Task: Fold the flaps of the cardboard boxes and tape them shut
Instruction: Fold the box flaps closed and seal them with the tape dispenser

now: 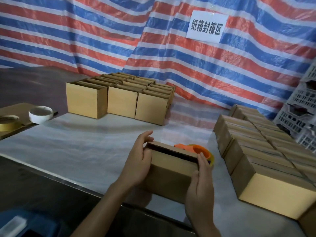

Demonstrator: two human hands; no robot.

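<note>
A small brown cardboard box (171, 170) stands on the white table (77, 147) between my hands, a dark gap showing along its top. My left hand (138, 159) grips its left end, fingers over the top edge and thumb on the near face. My right hand (200, 183) holds the right end, palm against the side and fingers reaching up to the top corner. An orange tape dispenser (196, 149) lies just behind the box, partly hidden by it.
Several upright open boxes (119, 100) are grouped at the back centre. A long stack of flat boxes (261, 151) fills the right side. Two tape rolls (40, 114) sit at far left. Plastic crates (301, 113) stand at the right edge before a striped tarp.
</note>
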